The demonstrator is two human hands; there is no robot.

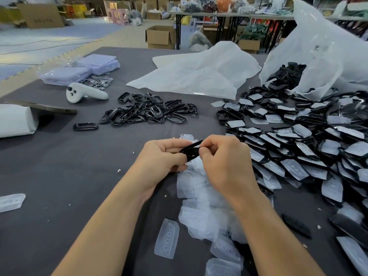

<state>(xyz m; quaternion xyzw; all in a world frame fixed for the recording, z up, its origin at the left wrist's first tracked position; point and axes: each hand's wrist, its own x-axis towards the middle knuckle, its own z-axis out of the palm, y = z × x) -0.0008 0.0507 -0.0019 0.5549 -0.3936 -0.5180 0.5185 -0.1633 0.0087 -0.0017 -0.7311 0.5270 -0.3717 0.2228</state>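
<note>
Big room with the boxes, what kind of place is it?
Probably a workshop or warehouse where small parts get sorted. A heap of black frames lies on the grey table, a plastic bag spills more black parts, and cardboard boxes stand on the floor behind.

Both hands, L hand (162, 154) & R hand (223, 156), pinch black frame (191, 151) above table (59, 166).

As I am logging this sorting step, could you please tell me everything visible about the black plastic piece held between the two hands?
The glossy black plastic piece is elongated with a curved edge, mostly hidden by fingers. It is held tilted above the dark grey table, over a heap of translucent white inserts. The left hand grips its lower left end; the right hand pinches its upper right part.
</note>
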